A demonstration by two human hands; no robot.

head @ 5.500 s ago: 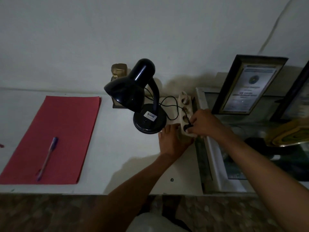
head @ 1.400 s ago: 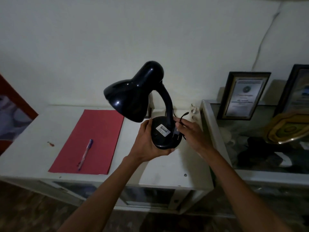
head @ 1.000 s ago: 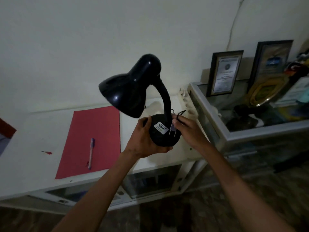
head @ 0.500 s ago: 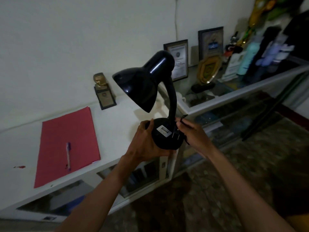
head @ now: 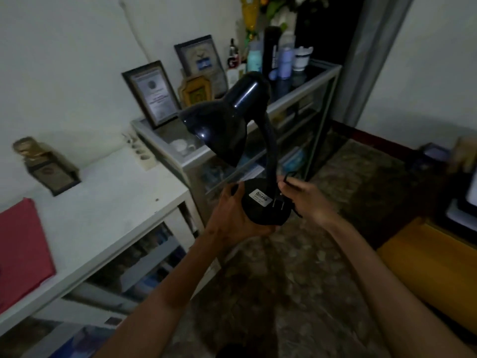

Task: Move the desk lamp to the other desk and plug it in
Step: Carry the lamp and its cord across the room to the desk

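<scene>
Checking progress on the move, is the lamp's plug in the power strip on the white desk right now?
No, the plug is held in the right hand beside the lamp, away from the power strip.

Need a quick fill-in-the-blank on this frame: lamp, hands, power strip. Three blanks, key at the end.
1. The left hand holds the black desk lamp by its ____.
2. The right hand holds the lamp's cord and ____ against the base.
3. The white power strip lies on the white desk with ____ plugged into it.

Missing words: base; plug; nothing
</scene>
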